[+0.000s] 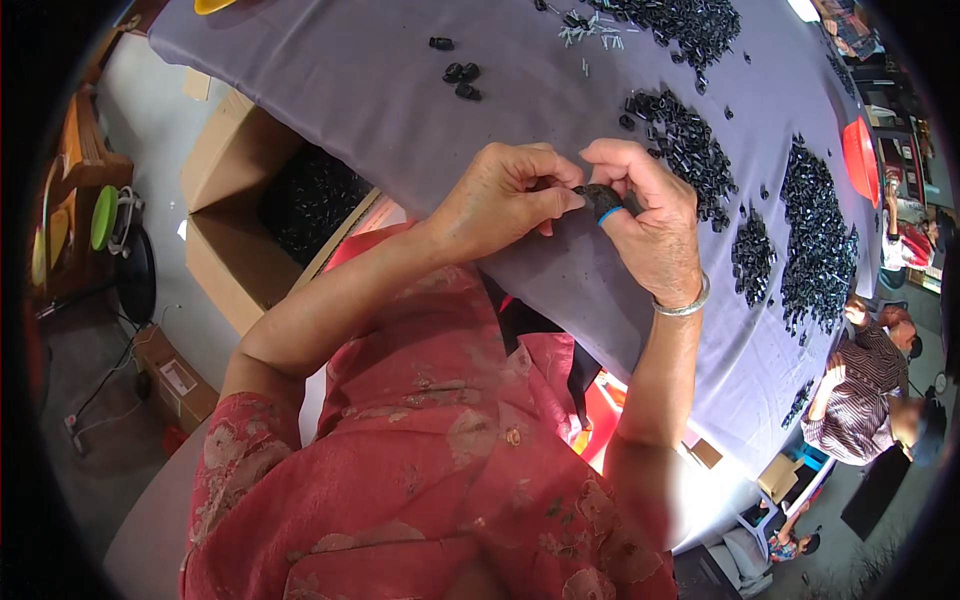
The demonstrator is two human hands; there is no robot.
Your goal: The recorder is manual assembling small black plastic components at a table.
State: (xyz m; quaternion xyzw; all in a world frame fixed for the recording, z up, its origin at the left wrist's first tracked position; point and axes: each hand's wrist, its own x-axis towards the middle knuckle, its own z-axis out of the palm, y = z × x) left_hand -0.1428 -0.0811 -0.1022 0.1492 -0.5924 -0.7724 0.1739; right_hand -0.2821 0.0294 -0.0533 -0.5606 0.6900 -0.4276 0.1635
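Both my hands meet over the near part of the cloth-covered table, fingertips almost touching. My left hand is closed in a pinch, and a small dark bit shows between its fingers. My right hand has its thumb and fingers curled in toward the left fingertips. A dark cover with a blue band sits over the right thumb's end. What the right fingers grip is hidden by it. A metal bangle circles my right wrist. Ahead on the cloth lie several loose black plastic parts.
Piles of small black parts spread over the grey cloth to the right, with white pins beyond. An open cardboard box of black pieces stands at the left. A red bowl and other people are at right.
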